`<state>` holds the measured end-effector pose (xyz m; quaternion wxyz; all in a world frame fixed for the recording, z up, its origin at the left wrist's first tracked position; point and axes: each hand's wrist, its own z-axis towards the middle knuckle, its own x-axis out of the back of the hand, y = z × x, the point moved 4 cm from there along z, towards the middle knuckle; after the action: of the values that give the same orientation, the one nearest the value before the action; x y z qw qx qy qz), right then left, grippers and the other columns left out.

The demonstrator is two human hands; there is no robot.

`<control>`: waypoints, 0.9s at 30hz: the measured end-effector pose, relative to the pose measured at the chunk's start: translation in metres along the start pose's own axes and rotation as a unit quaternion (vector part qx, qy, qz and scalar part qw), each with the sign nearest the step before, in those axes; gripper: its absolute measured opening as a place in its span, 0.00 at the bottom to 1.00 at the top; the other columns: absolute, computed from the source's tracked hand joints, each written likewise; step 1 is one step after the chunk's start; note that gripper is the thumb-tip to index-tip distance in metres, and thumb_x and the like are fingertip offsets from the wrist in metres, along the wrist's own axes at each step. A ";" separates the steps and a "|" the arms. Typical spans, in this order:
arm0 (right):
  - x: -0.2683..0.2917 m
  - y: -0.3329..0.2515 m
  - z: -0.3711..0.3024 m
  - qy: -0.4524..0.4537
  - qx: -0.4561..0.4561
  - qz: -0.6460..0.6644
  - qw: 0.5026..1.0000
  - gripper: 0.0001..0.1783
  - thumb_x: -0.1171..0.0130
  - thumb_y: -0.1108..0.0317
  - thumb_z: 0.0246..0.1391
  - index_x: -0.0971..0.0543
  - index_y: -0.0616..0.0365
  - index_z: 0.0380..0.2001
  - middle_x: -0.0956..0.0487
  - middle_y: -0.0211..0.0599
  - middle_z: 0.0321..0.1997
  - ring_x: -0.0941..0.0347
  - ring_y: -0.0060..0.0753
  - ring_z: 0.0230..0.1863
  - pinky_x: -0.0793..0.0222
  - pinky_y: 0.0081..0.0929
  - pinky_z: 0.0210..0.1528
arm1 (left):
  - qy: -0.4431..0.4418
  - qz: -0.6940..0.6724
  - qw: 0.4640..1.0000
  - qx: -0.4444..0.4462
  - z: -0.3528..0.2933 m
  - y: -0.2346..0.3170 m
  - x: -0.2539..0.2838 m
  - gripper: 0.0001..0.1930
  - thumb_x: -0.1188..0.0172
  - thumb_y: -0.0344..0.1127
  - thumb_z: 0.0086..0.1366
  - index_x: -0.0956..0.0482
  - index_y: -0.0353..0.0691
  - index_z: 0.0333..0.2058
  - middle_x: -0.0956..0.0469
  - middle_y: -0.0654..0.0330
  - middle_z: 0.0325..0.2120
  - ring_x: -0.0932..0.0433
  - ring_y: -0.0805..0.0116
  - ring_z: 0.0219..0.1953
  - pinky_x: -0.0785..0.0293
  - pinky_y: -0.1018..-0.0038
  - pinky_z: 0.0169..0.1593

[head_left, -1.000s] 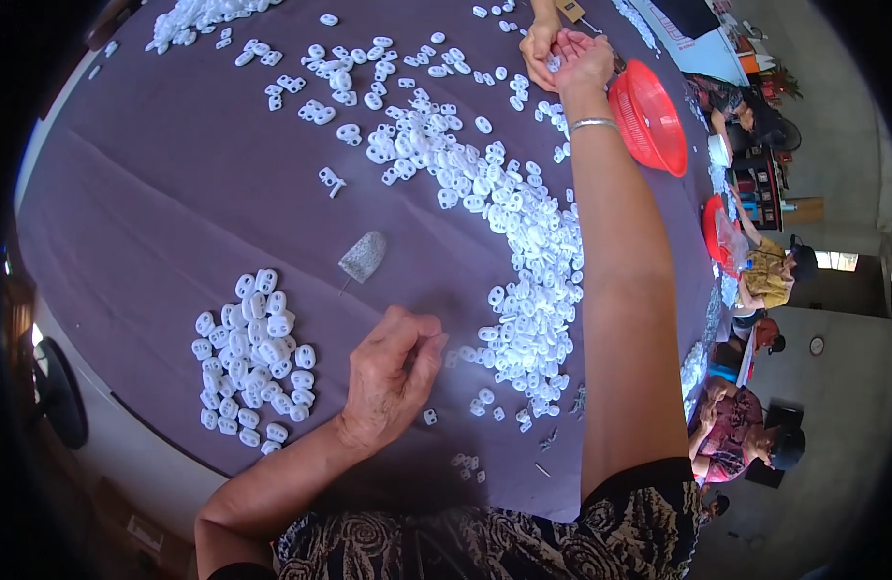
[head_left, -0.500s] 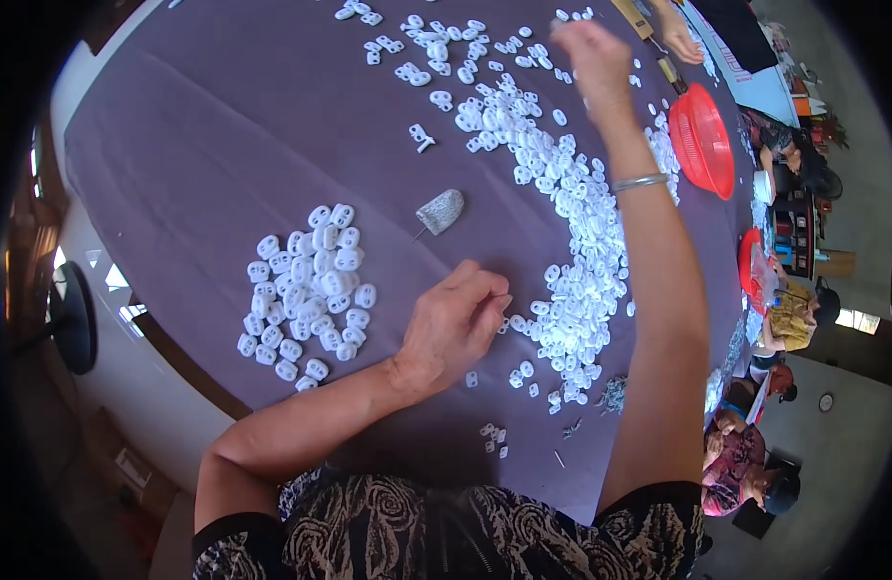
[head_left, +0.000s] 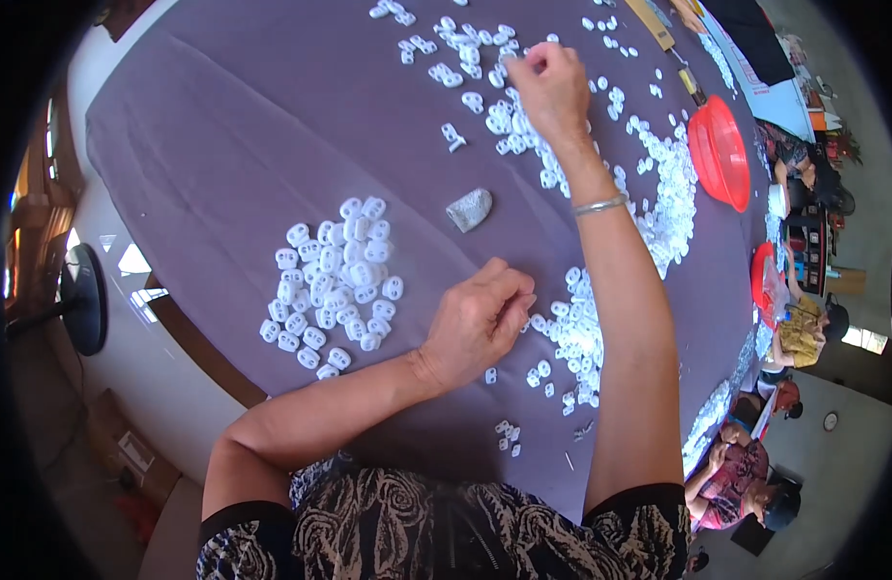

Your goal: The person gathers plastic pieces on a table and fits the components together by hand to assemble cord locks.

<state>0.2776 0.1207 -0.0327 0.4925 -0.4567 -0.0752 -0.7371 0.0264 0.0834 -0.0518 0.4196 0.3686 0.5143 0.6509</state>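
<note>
My left hand [head_left: 477, 319] rests on the purple-grey cloth with its fingers pinched together; what they hold, if anything, is hidden. Beyond it, my right hand [head_left: 554, 92], with a silver bangle on the wrist, is raised over the far pieces, thumb and fingers curled together. I cannot make out anything between them. To the left of my left hand lies a heap of white plastic pieces with two holes [head_left: 335, 275]. A long spread of similar loose white pieces [head_left: 573, 338] runs past both hands, partly covered by my right forearm. A grey, finger-shaped cap [head_left: 469, 210] lies between.
A red plastic basket [head_left: 718, 155] stands at the far right, near a yellow-handled tool [head_left: 692, 87]. Small white bits [head_left: 509, 435] and a thin pin-like piece [head_left: 569, 461] lie close to me. Other people sit along the right; another person's hand [head_left: 690, 14] shows at the far edge.
My right hand has swung left and a little nearer, over the far white pieces. My left hand keeps its pinch at the same spot on the cloth. The whole view has shifted slightly.
</note>
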 end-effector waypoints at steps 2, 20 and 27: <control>0.019 0.019 -0.003 0.013 -0.066 0.084 0.994 0.11 0.37 0.62 0.47 0.22 0.59 0.29 0.24 0.36 0.29 0.28 0.28 0.29 0.33 0.26 0.33 | -0.006 0.003 1.000 0.009 -0.002 0.003 0.000 0.03 0.43 0.24 0.58 0.26 0.33 0.32 0.32 0.59 0.24 0.33 0.71 0.20 0.35 0.76 0.25; 0.012 -0.028 -0.042 -0.079 0.149 -0.105 0.980 0.14 0.39 0.59 0.50 0.25 0.55 0.37 0.29 0.35 0.40 0.32 0.42 0.44 0.34 0.39 0.43 | 0.002 0.022 1.000 -0.018 0.000 0.003 -0.005 0.04 0.42 0.22 0.57 0.26 0.33 0.31 0.33 0.59 0.23 0.32 0.72 0.19 0.35 0.77 0.24; 0.038 0.003 -0.060 -0.078 0.100 -0.129 0.984 0.06 0.44 0.65 0.52 0.28 0.55 0.31 0.30 0.39 0.37 0.33 0.45 0.41 0.35 0.41 0.43 | 0.003 0.034 0.999 -0.025 -0.001 0.004 -0.005 0.04 0.42 0.22 0.57 0.27 0.34 0.31 0.32 0.59 0.23 0.32 0.69 0.19 0.36 0.74 0.23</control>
<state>0.2401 0.0606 -0.0395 0.4290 -0.4482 -0.2448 -0.7451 0.0269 0.0777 -0.0482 0.4045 0.3729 0.4861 0.6790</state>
